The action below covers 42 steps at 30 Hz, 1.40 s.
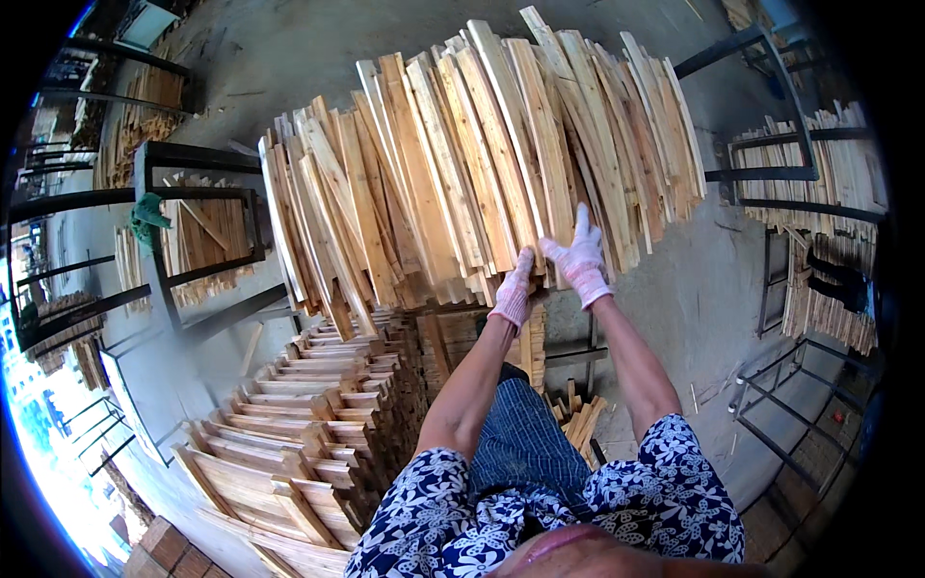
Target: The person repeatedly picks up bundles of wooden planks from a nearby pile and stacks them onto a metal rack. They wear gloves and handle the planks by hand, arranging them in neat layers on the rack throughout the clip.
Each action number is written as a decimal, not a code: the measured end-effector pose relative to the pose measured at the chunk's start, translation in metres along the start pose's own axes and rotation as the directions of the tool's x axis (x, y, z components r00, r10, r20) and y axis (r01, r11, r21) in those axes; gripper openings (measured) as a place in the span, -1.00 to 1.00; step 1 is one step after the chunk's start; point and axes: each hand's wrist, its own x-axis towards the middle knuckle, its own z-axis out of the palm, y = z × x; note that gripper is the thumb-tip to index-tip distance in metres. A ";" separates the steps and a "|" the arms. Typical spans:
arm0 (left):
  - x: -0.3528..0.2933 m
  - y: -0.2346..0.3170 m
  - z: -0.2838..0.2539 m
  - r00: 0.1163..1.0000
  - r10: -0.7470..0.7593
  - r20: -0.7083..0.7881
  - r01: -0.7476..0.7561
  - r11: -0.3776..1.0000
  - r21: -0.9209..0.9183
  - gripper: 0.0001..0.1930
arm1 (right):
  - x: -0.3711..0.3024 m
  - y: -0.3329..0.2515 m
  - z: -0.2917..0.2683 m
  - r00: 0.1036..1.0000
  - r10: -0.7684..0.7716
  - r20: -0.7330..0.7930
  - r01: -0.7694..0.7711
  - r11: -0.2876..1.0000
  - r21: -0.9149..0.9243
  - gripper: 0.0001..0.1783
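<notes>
Here, plain knotty boards [491, 159] lie in a row, far centre, between black bars [204, 157]. Gloved left hand [513, 289] at the boards' near ends; cannot tell if gripping. Right hand [581, 258] beside it, spread wide. Stacked planks [270, 449] near left.

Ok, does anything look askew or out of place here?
Slightly: the wooden slats in the raised pile have ragged, uneven ends. Also, a green cloth-like bundle on the black frame stands out in color.

at left, a green cloth [149, 220] hangs on a black metal frame [202, 156]; at lower right stands a dark metal rack [777, 452]; at lower left sit brown blocks [171, 545], apparently wooden.
</notes>
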 end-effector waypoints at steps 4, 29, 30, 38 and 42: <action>-0.064 0.014 -0.028 0.945 0.279 -0.169 -0.158 0.845 0.511 -0.38 | -0.026 0.010 0.019 0.992 0.051 0.114 -0.068 0.986 0.155 0.33; -0.303 0.064 0.012 0.991 0.130 -0.034 -0.060 0.654 0.754 0.04 | -0.188 0.043 -0.054 0.641 -0.213 0.737 -0.644 0.373 0.668 -0.19; -0.297 0.059 0.006 0.992 0.117 -0.051 -0.052 0.735 0.676 0.06 | -0.188 0.038 -0.049 0.713 -0.232 0.661 -0.553 0.394 0.734 -0.16; -0.206 0.000 -0.043 0.967 0.171 -0.189 0.019 0.694 0.720 0.07 | -0.160 0.063 0.055 0.759 -0.174 0.627 -0.608 0.156 0.779 -0.17; -0.243 0.009 -0.015 0.971 0.238 0.029 -0.190 0.687 0.701 0.00 | -0.173 0.062 0.027 0.724 -0.189 0.664 -0.638 0.185 0.748 -0.16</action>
